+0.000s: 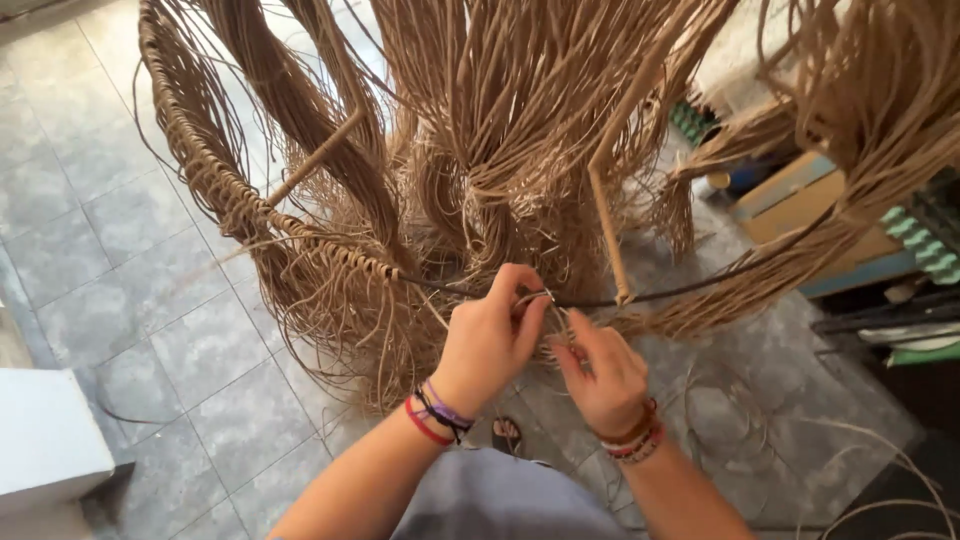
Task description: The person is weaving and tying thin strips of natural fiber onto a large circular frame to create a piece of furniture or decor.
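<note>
A large round wire frame [700, 284] stands before me, its left rim [240, 205] wrapped in tan fibre, with long bundles of tan strands [500, 130] hanging from it. My left hand [490, 335] pinches a strand against the dark wire at the near rim. My right hand [603, 372] sits just to its right, fingers closed on loose strands below the wire. Both wrists wear bead and cord bracelets. Thin wooden sticks [605, 215] cross inside the frame.
Grey floor tiles [120, 240] spread to the left. A white block [45, 440] sits at the lower left. Cardboard boxes [800, 200] and green trays [925, 240] crowd the right side. Loose strands [740, 420] curl on the floor at lower right.
</note>
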